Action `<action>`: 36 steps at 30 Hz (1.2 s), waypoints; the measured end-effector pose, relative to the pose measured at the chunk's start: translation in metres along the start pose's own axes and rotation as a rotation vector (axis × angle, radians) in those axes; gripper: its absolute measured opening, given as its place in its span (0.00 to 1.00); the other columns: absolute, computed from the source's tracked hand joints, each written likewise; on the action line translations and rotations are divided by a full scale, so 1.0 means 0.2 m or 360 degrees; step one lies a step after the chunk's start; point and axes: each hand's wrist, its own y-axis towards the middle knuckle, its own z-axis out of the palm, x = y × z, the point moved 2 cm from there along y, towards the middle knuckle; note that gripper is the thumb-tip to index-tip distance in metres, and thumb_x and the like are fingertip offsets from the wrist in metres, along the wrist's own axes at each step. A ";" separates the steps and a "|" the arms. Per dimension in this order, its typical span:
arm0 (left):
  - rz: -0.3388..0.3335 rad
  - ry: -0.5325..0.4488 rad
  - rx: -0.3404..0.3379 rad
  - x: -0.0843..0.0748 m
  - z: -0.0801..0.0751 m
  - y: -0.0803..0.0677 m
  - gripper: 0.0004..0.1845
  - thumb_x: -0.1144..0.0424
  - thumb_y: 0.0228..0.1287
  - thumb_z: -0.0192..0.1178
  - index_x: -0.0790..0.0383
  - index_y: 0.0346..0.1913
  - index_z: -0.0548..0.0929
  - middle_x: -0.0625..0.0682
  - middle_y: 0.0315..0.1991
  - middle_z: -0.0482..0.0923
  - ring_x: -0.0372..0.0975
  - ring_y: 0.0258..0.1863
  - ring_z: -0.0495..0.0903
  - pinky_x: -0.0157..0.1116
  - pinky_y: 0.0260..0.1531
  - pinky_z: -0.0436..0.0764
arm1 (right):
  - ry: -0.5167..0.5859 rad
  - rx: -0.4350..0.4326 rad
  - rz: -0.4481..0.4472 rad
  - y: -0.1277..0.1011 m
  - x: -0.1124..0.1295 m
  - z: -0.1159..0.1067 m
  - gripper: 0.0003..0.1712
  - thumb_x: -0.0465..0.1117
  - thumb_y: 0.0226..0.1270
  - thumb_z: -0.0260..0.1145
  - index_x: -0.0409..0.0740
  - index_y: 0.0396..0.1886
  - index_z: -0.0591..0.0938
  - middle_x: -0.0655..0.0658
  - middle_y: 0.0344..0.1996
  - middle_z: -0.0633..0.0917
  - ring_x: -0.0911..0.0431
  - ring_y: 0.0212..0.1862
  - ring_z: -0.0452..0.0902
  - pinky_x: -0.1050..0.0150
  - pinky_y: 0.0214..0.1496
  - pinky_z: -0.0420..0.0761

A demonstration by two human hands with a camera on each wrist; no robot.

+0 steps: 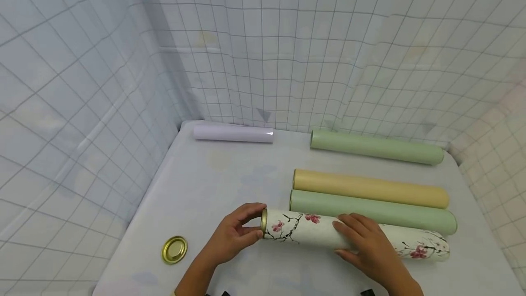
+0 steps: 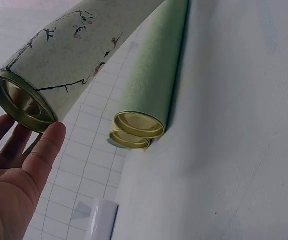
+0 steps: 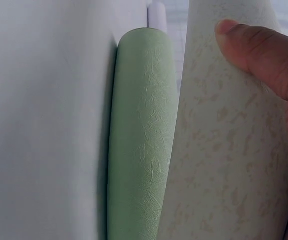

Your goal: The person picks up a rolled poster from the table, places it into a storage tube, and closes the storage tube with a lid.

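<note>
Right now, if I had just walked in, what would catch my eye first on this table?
Probably the white tube with pink blossom branches at the near edge: the left hand pinches its gold end cap while the right hand holds its middle. Just behind it lie a green tube and a yellow tube side by side. A loose gold lid sits alone near the left front corner.
</note>
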 end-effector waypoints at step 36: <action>0.0017 0.0038 0.0097 -0.03 0.01 -0.01 0.28 0.73 0.64 0.66 0.69 0.67 0.73 0.70 0.63 0.66 0.49 0.61 0.74 0.43 0.49 0.82 | 0.0007 -0.0009 -0.0069 0.03 0.04 -0.03 0.32 0.64 0.74 0.51 0.44 0.57 0.82 0.43 0.54 0.82 0.43 0.55 0.74 0.63 0.68 0.57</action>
